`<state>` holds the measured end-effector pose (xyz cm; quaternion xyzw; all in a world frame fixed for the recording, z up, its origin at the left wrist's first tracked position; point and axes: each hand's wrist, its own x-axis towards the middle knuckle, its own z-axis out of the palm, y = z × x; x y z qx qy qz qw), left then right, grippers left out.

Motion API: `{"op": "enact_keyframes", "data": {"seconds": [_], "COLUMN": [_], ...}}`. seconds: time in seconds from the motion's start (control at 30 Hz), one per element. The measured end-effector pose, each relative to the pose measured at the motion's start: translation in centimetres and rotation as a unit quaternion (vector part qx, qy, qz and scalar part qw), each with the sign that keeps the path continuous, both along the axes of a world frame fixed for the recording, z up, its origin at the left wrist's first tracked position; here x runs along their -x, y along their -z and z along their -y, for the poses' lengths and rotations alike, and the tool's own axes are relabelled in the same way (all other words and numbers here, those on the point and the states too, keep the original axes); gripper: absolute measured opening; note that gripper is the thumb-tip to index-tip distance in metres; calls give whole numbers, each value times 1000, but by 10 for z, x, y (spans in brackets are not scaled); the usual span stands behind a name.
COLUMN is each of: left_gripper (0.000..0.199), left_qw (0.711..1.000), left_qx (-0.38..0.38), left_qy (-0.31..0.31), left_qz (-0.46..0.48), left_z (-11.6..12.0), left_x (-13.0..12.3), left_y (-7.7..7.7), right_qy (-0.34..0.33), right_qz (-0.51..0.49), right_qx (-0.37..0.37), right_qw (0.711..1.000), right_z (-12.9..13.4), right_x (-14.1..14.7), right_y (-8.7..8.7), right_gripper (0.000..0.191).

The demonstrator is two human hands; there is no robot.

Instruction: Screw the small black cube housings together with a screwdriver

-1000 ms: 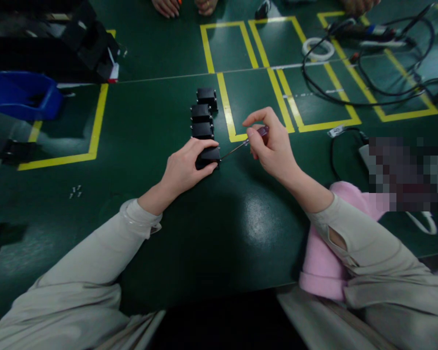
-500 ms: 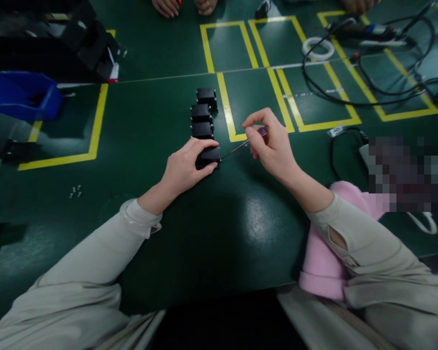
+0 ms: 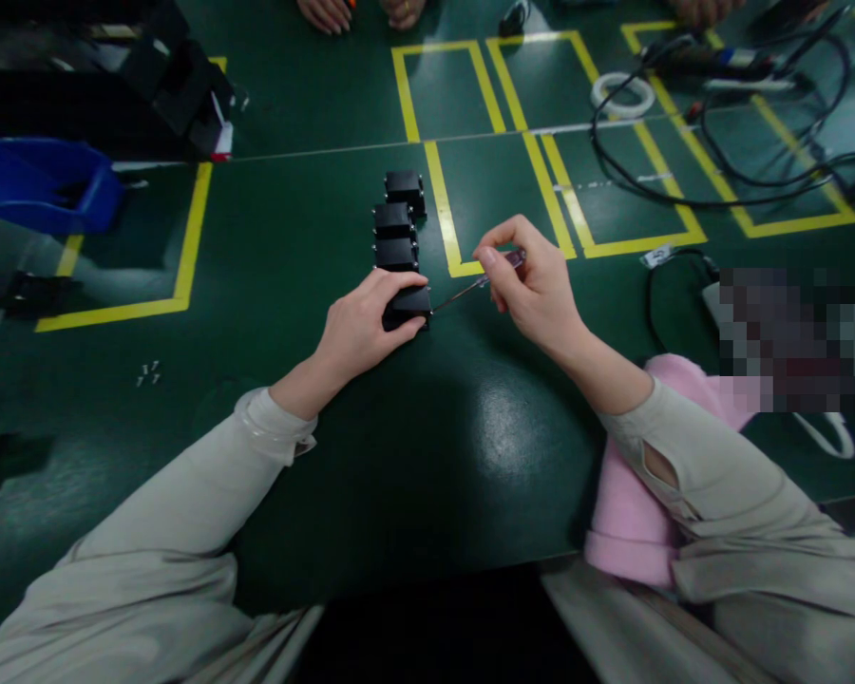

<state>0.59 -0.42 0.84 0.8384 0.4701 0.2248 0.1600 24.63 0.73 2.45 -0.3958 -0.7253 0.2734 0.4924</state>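
Note:
My left hand [image 3: 362, 318] grips a small black box [image 3: 408, 304] on the green table, thumb along its near side and fingers over the far side. A screwdriver [image 3: 479, 282] with a dark purplish handle is pinched in my right hand [image 3: 531, 280]. Its thin shaft slants down to the left, and the tip meets a screw at the right side of the box. Beyond my left hand several similar black boxes [image 3: 396, 254] stand in a row, with small shiny screws at their sides.
Loose screws [image 3: 148, 372] lie at left, below a blue bin [image 3: 47, 185]. Black cables [image 3: 712, 199] and a white ring [image 3: 622, 95] lie at the right back. A pink cloth item [image 3: 631, 508] is under my right forearm. Another person's hands [image 3: 328, 13] rest at the far edge.
Almost nothing differs. My right hand and the screwdriver have shifted very slightly, with the tip still at the box's right side; my left hand stays on the box.

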Motion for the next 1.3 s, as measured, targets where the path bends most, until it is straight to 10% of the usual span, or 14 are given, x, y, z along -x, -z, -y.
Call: {"op": "enact_keyframes", "data": {"seconds": [1.3], "left_gripper": [46], "left_qw": [1000], "left_qx": [7], "left_qy": [-4], "left_qz": [-2], "left_z": [1], "left_x": [-1], "left_y": [-3], "right_qy": [7], "right_qz": [-7], "right_qx": [20], "right_qw": [1000], "right_z": [-1], "right_x": [1], "right_y": [3], "right_gripper": [31]}}
